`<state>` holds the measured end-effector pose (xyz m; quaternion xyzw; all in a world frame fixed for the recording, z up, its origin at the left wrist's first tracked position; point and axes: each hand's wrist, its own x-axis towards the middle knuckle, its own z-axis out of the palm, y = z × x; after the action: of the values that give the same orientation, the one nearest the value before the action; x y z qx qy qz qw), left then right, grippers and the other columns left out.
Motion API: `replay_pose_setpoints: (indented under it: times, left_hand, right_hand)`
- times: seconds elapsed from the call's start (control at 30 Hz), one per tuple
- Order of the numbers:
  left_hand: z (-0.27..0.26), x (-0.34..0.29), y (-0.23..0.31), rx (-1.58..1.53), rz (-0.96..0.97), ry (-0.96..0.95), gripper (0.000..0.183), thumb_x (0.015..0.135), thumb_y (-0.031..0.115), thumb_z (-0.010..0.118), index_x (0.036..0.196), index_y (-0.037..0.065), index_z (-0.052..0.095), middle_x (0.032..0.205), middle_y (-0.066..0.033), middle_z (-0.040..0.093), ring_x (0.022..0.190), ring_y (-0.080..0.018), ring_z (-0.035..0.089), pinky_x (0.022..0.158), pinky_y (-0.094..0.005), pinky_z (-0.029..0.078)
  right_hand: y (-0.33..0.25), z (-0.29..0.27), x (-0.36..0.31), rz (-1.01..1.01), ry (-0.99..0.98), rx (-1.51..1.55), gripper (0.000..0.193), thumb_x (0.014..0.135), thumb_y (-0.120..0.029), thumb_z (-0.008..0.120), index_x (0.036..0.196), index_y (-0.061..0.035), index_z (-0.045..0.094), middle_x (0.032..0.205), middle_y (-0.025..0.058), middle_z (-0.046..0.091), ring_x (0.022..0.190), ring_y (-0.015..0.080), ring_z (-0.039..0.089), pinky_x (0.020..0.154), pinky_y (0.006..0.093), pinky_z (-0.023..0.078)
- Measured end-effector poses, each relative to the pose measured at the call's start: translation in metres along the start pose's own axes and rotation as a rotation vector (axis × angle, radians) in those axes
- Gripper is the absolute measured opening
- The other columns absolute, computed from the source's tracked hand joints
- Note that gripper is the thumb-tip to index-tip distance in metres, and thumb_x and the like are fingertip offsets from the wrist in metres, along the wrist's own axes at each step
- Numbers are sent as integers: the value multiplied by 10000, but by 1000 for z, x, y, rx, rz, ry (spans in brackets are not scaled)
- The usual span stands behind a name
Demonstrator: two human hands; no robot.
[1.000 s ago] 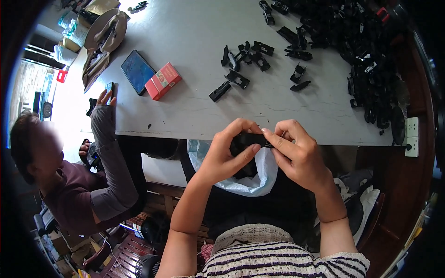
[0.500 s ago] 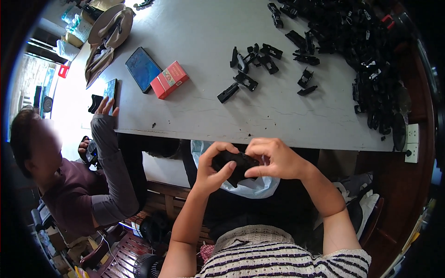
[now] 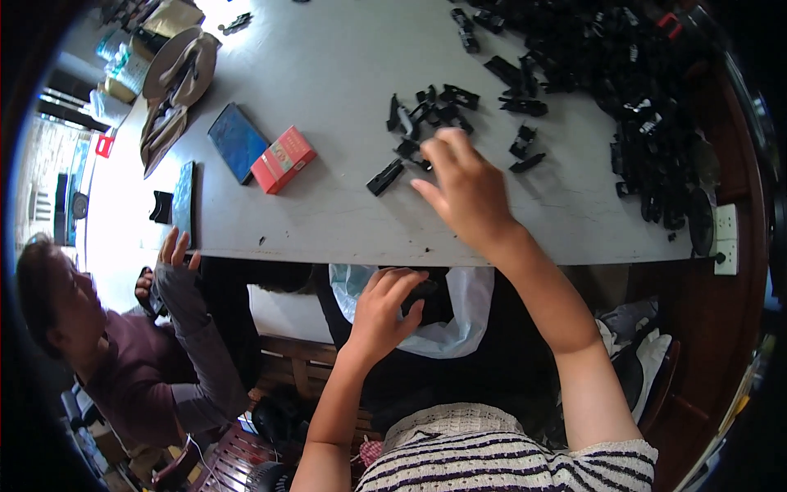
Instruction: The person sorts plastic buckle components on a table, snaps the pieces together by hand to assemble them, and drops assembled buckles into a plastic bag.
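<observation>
My right hand (image 3: 467, 189) is stretched over the table beside a small cluster of black plastic parts (image 3: 456, 96), thumb and fingers apart, with nothing visible between them. Close to its fingertips lie a black part (image 3: 407, 150) and a long narrow one (image 3: 384, 176). Below the table edge, my left hand (image 3: 384, 316) is curled round a dark plastic part (image 3: 420, 293), mostly hidden by the fingers. Under that hand hangs an open pale plastic bag (image 3: 469, 316), its inside dark.
A large heap of black parts (image 3: 631, 98) covers the table's right side. Left of centre are a red box (image 3: 284, 160) and a tablet (image 3: 238, 143), with a phone (image 3: 185, 201) nearer the left edge. A co-worker (image 3: 123, 353) sits at left; a wall socket (image 3: 726, 238) is at right.
My right hand has left the dark part that both hands held and moved up over the table. My left hand stays over the bag. The view has shifted slightly.
</observation>
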<state>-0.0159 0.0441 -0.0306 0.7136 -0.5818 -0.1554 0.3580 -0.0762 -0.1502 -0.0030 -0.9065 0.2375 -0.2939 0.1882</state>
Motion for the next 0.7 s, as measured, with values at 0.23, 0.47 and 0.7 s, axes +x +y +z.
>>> replay_pose_setpoints:
  times: [0.23,0.47,0.7]
  left_hand:
    - [-16,61,18,-171,150,20,185,700,-29,636,874,32,640,823,-102,605,764,-303,593,683,-358,485]
    - [46,210,31,24,401,168,184,740,-21,564,914,32,586,895,-128,546,854,-308,575,717,-402,494]
    - [64,258,19,432,150,50,191,719,38,655,904,32,606,921,-120,556,829,-298,603,734,-383,509]
  right_hand:
    - [37,-9,-29,90,4,-78,238,764,-91,635,957,-77,497,931,98,544,859,296,614,654,406,523]
    - [77,-81,-80,441,92,34,216,784,-27,600,984,-36,518,902,97,570,705,219,602,615,327,490]
    - [83,-90,-91,791,251,1029,253,989,-180,378,1099,-40,558,723,21,578,512,39,455,431,170,343]
